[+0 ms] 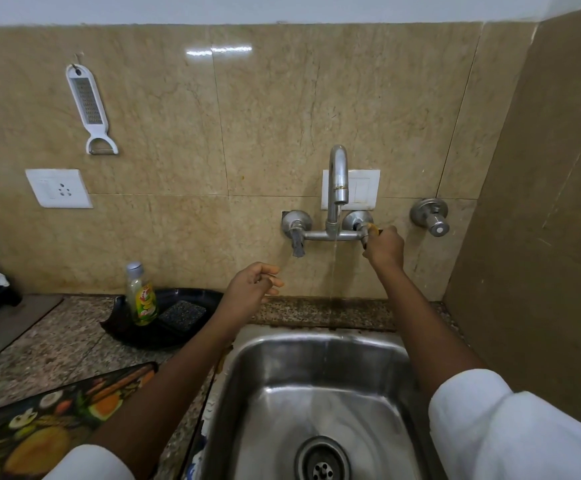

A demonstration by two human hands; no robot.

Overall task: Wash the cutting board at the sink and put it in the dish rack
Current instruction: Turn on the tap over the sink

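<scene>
The tap handle (365, 233) is clasped by the right grip (384, 245), water (334, 271) running. The left grip (252, 289) is held slack, empty.

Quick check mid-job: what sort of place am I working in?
Most likely a home kitchen: a steel sink under a running wall tap, a grater hanging on the tiled wall, and a dish soap bottle standing in a black tray.

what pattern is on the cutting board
The cutting board is black, printed with fruit and vegetables; head view.
</scene>
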